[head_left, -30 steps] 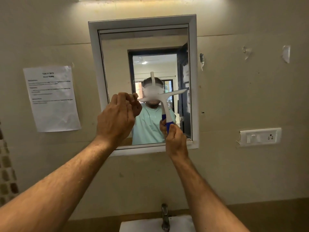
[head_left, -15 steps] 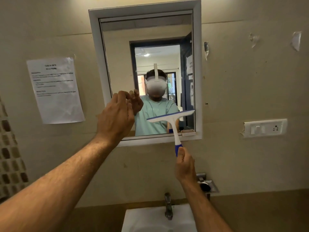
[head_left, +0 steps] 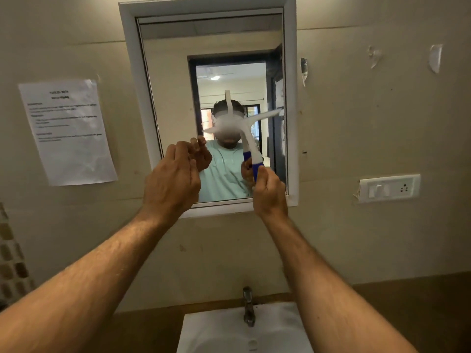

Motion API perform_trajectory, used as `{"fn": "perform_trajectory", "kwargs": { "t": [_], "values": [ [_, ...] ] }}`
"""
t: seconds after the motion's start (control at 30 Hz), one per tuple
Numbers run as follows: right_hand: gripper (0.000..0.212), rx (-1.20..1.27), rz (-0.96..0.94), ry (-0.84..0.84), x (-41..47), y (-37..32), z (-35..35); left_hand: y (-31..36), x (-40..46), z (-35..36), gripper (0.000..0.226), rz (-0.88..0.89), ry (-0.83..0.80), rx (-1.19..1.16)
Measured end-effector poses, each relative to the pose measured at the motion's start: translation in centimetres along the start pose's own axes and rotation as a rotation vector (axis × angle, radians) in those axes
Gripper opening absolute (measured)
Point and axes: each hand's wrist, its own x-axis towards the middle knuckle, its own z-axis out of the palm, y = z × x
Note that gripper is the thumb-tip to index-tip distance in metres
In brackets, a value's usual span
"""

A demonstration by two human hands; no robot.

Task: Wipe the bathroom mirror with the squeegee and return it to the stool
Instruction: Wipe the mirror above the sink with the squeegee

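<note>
A framed mirror hangs on the beige wall straight ahead. My right hand grips the blue handle of a white squeegee, low at the mirror's right side. The blade slants across the middle of the glass, its right end higher, near the frame. My left hand is raised in front of the mirror's lower left part with loosely curled fingers, holding nothing. The stool is out of sight.
A white sink with a metal tap sits directly below. A paper notice is taped to the wall on the left. A switch and socket plate is mounted on the right, and a tiled strip shows at far left.
The squeegee, which had been pulled down to the mirror's bottom edge, is back up at mid-glass. My right hand rose with it. The left hand stayed about where it was.
</note>
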Motion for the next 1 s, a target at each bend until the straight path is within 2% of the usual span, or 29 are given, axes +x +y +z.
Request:
{"fn": "perform_trajectory", "kwargs": {
  "t": [0.2,0.33,0.57,0.77,1.0],
  "values": [
    [0.048,0.035,0.018,0.015,2.5,-2.2,0.4,-0.8,0.8,-0.9,0.021,-0.006,0.029,0.006],
    [0.046,0.067,0.063,-0.005,0.7,0.5,0.9,-1.7,1.0,-0.8,0.023,-0.023,0.024,0.007],
    [0.03,0.045,0.144,0.008,-5.1,6.2,1.2,-2.3,0.2,0.1,0.018,-0.031,0.017,0.006],
    [0.035,0.007,0.168,0.026,-8.1,7.8,1.0,-1.8,-0.6,0.4,0.014,-0.034,-0.001,-0.012],
    [0.034,-0.007,0.235,0.016,-10.0,8.6,0.4,-1.6,-0.6,-1.4,0.019,-0.014,0.031,-0.016]
  ]
}}
